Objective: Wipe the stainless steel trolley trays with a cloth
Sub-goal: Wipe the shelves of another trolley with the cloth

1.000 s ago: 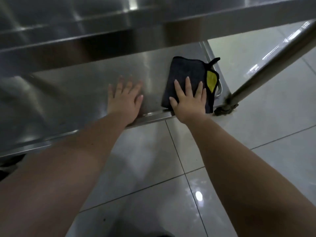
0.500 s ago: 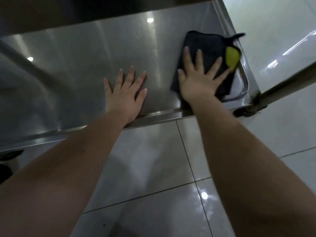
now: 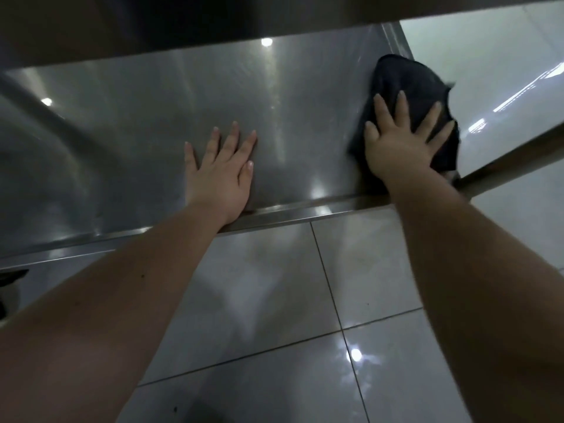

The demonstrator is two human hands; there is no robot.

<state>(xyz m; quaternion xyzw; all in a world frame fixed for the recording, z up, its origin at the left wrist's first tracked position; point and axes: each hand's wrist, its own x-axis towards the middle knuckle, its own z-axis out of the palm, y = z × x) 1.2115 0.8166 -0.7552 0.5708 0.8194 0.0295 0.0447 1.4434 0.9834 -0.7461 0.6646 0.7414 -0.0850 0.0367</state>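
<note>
The lower stainless steel trolley tray [image 3: 137, 141] fills the upper half of the head view, with its raised front rim running across the middle. A dark cloth [image 3: 409, 83] lies bunched against the tray's right edge. My right hand [image 3: 399, 148] presses flat on the cloth with fingers spread. My left hand [image 3: 219, 169] rests flat on the bare tray near the front rim, fingers straight. The cloth's yellow patch is hidden.
The upper tray's dark underside [image 3: 213, 22] hangs over the far part of the lower tray. A trolley leg [image 3: 518, 157] slants across the right side. Glossy white floor tiles [image 3: 274, 300] lie below the rim and beyond the right edge.
My right hand has pushed the cloth farther right against the tray's side rim, bunching it and hiding the yellow patch. The view has moved closer under the upper tray. My left hand stays put.
</note>
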